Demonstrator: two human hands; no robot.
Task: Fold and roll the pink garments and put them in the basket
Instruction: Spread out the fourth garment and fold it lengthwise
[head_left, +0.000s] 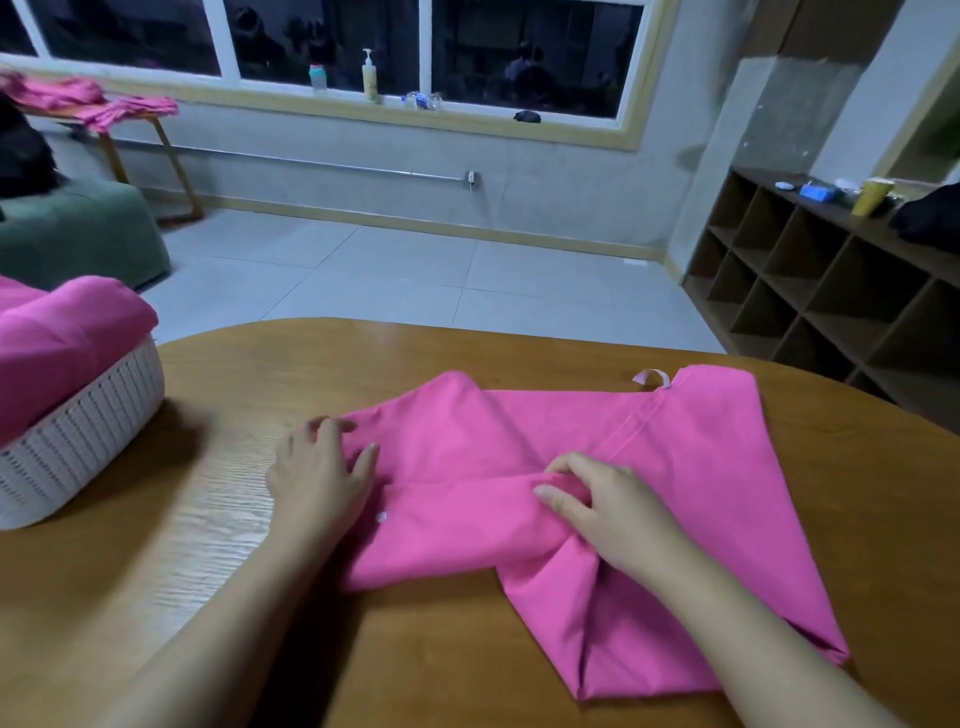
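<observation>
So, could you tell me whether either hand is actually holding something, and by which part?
The right hand pinches a raised fold near the middle of the pink garment; the left hand only rests flat on its left edge.

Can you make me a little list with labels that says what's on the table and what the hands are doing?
table: brown wooden table
garment: pink garment lying partly folded on the table
left hand: left hand resting on the garment's left edge
right hand: right hand pinching a fold in the middle
basket: white basket at the left, with pink rolls inside
</observation>
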